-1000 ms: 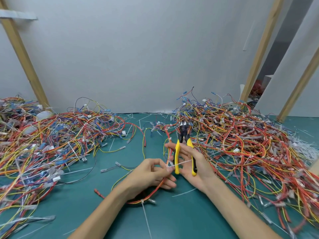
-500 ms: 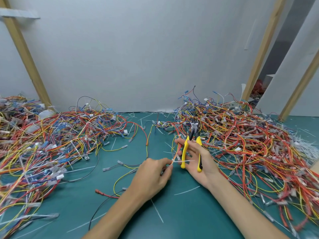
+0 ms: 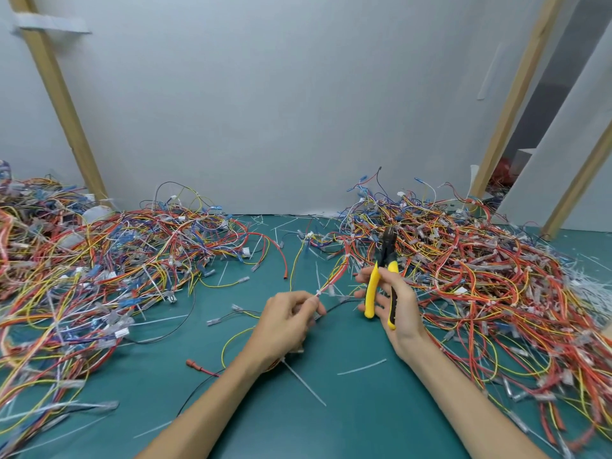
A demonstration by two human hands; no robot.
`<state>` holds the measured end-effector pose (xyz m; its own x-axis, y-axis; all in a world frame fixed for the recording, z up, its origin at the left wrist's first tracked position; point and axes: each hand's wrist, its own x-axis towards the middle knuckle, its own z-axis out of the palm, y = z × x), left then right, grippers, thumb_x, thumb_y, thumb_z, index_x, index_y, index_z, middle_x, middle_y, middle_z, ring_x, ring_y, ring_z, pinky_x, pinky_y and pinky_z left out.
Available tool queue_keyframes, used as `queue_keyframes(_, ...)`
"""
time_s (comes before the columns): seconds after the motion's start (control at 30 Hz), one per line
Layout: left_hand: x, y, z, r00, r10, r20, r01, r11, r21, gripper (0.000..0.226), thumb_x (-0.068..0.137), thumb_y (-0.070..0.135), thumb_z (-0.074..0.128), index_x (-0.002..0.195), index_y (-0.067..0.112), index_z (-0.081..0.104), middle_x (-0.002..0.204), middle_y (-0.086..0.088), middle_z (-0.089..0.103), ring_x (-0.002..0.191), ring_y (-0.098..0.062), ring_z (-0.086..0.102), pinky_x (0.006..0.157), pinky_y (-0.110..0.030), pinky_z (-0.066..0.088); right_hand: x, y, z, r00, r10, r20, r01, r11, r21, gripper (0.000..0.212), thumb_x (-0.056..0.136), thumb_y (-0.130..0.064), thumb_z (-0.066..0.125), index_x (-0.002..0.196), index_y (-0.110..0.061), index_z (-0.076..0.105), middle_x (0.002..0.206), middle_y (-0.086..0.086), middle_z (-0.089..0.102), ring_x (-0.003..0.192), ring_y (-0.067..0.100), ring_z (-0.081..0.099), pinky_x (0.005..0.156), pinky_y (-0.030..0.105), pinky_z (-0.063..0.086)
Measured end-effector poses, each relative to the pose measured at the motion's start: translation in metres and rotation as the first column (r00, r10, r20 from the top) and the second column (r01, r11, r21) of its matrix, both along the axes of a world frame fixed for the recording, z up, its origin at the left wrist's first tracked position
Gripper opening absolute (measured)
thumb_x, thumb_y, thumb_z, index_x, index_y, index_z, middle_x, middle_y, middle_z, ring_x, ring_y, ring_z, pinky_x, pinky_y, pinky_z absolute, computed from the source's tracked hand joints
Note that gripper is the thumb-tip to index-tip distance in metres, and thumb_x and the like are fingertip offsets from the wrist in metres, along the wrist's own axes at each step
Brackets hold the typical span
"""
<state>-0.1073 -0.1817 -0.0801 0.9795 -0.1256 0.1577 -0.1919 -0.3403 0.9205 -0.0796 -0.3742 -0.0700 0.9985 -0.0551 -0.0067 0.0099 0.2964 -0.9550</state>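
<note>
**Readying a Snip at the Cable Tie**

Pinches the wire bundle (image 3: 334,276) with the left hand (image 3: 291,323), right at its white cable tie (image 3: 319,292), low over the teal bench (image 3: 347,432). Just beside, curls the right hand (image 3: 400,313) round the yellow-handled cutters (image 3: 371,293), long axis running away from the body, nose aimed up at the far wall, apart from the tie. Probably sits between cuts: next calls for tipping the nose down onto the tie, clear of insulation. Farther on, trails the bundle up-right into the right wire pile (image 3: 480,276).
</note>
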Motion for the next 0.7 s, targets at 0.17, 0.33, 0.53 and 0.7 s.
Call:
queue_keyframes(0.17,0.001,0.003,0.003,0.985,-0.128,-0.117,0.105,0.977,-0.184,0.028,0.103,0.020,0.043,0.084,0.013,0.062,0.051,0.009,0.041,0.038,-0.010,0.034,0.044,-0.019,0.037,-0.005,0.006,0.001,0.999,0.015,-0.036,-0.019,0.992,-0.127,0.060,0.081,-0.071,0.050,0.078,-0.014,0.069,0.065,0.009,0.062,0.050,0.019,0.054,0.047,0.028,0.047)
queue_keyframes(0.33,0.002,0.004,0.005,0.985,-0.127,-0.116,0.096,0.966,-0.240,0.026,0.103,0.018,0.045,0.087,0.012,0.065,0.052,0.008,0.041,0.039,-0.009,0.034,0.046,-0.019,0.038,-0.006,0.008,0.002,0.998,0.031,-0.050,-0.036,0.993,-0.111,0.060,0.076,-0.075,0.056,0.070,-0.017,0.068,0.063,0.008,0.060,0.048,0.019,0.051,0.045,0.026,0.045)
queue_keyframes(0.53,0.004,0.008,0.009,0.975,-0.106,-0.195,0.014,0.905,-0.424,0.028,0.102,0.019,0.040,0.084,0.012,0.059,0.052,0.006,0.034,0.038,-0.010,0.027,0.044,-0.021,0.036,-0.003,0.006,0.002,0.995,0.068,-0.073,-0.072,0.996,-0.057,0.062,0.071,-0.073,0.053,0.077,-0.012,0.065,0.062,0.007,0.056,0.046,0.018,0.047,0.043,0.027,0.040)
queue_keyframes(0.7,0.009,0.014,0.009,0.951,-0.195,-0.239,0.012,0.796,-0.605,0.037,0.103,0.028,0.031,0.077,0.013,0.053,0.053,0.003,0.033,0.037,-0.012,0.027,0.044,-0.022,0.038,-0.003,0.006,0.000,0.997,0.054,-0.059,-0.059,0.995,-0.080,0.059,0.081,-0.068,0.051,0.080,-0.011,0.065,0.065,0.008,0.057,0.049,0.019,0.049,0.046,0.026,0.043)
